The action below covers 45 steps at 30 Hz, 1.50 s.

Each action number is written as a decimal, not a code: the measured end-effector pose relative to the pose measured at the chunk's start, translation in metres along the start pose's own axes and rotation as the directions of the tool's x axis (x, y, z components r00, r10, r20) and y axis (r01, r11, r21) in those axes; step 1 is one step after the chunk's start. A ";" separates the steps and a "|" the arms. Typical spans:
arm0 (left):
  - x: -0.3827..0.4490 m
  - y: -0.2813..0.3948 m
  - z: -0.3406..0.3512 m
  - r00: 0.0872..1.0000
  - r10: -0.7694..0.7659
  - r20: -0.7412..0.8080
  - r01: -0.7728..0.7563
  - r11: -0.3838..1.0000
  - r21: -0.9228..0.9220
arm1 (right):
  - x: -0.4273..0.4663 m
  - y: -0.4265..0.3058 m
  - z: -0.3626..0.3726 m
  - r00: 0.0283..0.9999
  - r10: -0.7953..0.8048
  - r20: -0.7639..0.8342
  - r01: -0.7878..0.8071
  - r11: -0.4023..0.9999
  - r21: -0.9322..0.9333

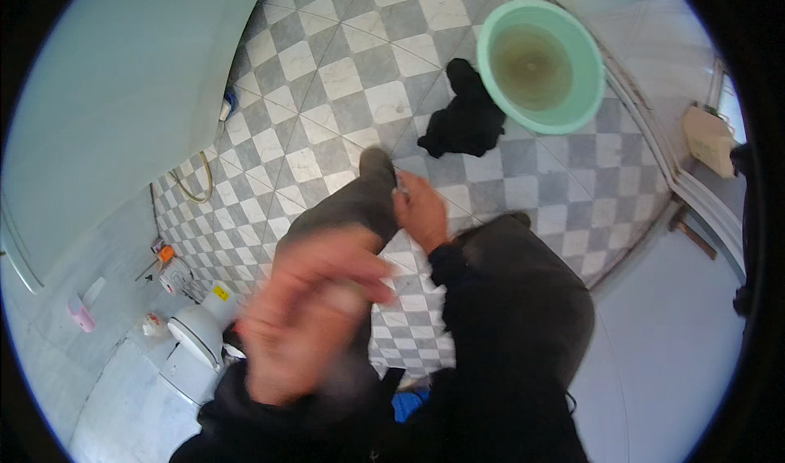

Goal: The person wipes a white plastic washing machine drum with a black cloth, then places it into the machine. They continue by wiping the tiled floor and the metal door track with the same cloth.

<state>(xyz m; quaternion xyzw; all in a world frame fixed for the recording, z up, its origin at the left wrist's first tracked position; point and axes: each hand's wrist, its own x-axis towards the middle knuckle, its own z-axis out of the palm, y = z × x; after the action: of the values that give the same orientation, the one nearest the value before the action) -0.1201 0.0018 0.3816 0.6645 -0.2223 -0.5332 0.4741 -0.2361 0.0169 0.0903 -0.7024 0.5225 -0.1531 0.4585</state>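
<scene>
My left hand (pixel 310 312) is raised over my left thigh, strongly blurred, its fingers bent; whether it holds anything does not show. Beside the lower part of my left trouser leg (pixel 349 205), close to the dark shoe (pixel 375 161), is my right hand (pixel 424 211). Its fingers are curled, with a small greyish bit at the fingertips that I cannot identify. Ahead on the checkered tile floor (pixel 331 113), a black cloth (pixel 469 122) lies bunched against a light green plastic basin (pixel 585 89), which contains murky brownish water (pixel 530 67).
A white toilet (pixel 196 334) stands at the lower left, near a pink-handled item (pixel 81 316) by the wall. A hose (pixel 210 181) loops on the floor beside a pale panel (pixel 122 82). Right of me are a white ledge (pixel 662 340) and a beige box (pixel 705 141).
</scene>
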 end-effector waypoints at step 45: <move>0.351 -0.347 0.001 0.728 0.313 0.610 -0.561 0.783 0.267 | 0.210 0.111 -0.053 0.833 -0.135 0.536 0.257 0.953 -0.160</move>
<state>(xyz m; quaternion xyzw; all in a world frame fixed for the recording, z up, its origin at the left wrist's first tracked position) -0.0770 -0.1231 -0.0943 0.5031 -0.6122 -0.5018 0.3469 -0.2526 -0.1963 -0.0261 -0.8149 0.3180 0.0555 0.4814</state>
